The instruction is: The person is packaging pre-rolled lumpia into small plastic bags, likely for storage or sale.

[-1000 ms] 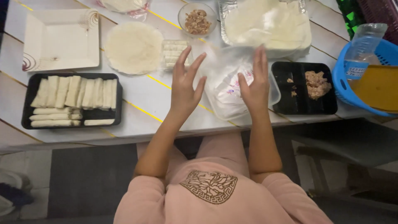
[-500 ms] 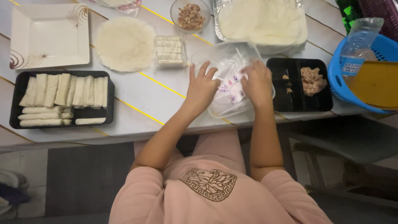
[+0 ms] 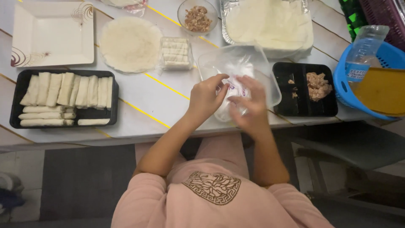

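Left hand: the left hand is curled, fingertips pinching the near edge of a thin white wrapper sheet with small purple marks.
Right hand: the right hand faces it from the other side, fingers spread and bent over the same sheet; thumb and forefinger seem to nip it, though how tightly cannot be told.
Wrapper sheet: it sits between the two hands, over a clear plastic container at the table's near edge, right in front of the person.
Container: see-through, tilted, with more pale wrapping inside it; it lies between the small packet and the black tray of filling.
Right of the hands: a black divided tray with a heap of minced filling in one compartment.
Far right: a blue basket holding a clear plastic bottle and something yellow.
Behind the hands: a foil tray stacked with pale wrapper sheets, and a small glass bowl of brown chopped filling.
Left of the hands: a small packet of white sticks, then a round flat wrapper lying on the table.
Far left: a black tray filled with finished pale rolls in rows, and an empty white square plate behind it.
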